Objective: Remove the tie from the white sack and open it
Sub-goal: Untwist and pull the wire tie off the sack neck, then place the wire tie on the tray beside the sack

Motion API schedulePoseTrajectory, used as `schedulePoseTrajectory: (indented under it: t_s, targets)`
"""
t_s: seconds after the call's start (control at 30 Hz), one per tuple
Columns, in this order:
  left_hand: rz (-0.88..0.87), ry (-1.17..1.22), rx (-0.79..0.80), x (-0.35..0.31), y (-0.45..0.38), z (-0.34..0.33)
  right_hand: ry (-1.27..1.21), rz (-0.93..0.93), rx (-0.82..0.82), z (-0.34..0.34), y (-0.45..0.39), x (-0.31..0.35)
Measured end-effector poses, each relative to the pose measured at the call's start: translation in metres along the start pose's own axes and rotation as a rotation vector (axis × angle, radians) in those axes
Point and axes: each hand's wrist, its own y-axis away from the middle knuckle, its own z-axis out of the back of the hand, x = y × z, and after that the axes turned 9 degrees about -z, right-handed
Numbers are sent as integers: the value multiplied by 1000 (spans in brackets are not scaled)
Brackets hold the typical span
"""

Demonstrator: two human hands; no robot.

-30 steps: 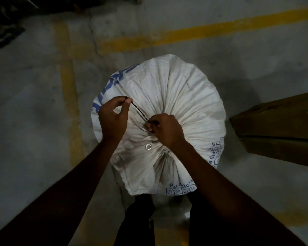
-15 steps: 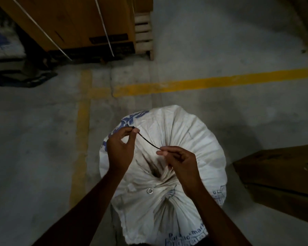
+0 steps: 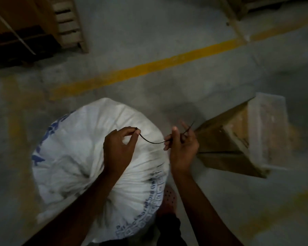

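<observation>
A full white sack with blue printing stands on the concrete floor below me, its top gathered into folds. A thin black tie hangs in a loose curve above the sack, clear of the fabric. My left hand pinches one end of the tie between thumb and finger over the sack's top. My right hand holds the other part of the tie at the sack's right edge, with the tie's tip sticking up past the fingers.
A brown cardboard box lies on the floor just right of the sack. A wooden pallet with a large crate stands at the far left. Yellow lines cross the grey floor. My foot shows beside the sack.
The tie has come off the sack's neck. My right hand moved right, away from the gathered top, pulling the tie out between both hands. The view swung right.
</observation>
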Motion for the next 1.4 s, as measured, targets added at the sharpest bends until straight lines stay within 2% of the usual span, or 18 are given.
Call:
schedulePoseTrajectory:
  t_s: [0.23,0.4,0.53,0.63,0.7,0.77,0.9,1.07,1.27,1.4]
  targets:
    - [-110,62,83,-111,-24,-139,94,225,-291,107,-82,81]
    - [-189,130,181,-168,-24,-225,238,349,-408,193,-118,125]
    - [-280,132,284,-192,-13,-279,388,343,-466,262,-137,143]
    - [-375,-24,355,-202,0,-317,568,344,-532,309,-152,141]
    - [-311,-118,437,-210,8,-338,748,367,-560,335,-164,133]
    - [-240,-149,509,-216,15,-355,906,312,-533,352,-171,127]
    - [-159,-285,610,-207,20,-380,1125,156,-353,363,-176,118]
    - [-176,-411,605,-196,27,-392,1449,18,-145,352,-187,101]
    - [-204,-467,549,-196,33,-401,1505,-15,-230,345,-195,84]
    - [-208,-429,580,-203,33,-396,1417,36,-252,347,-193,82]
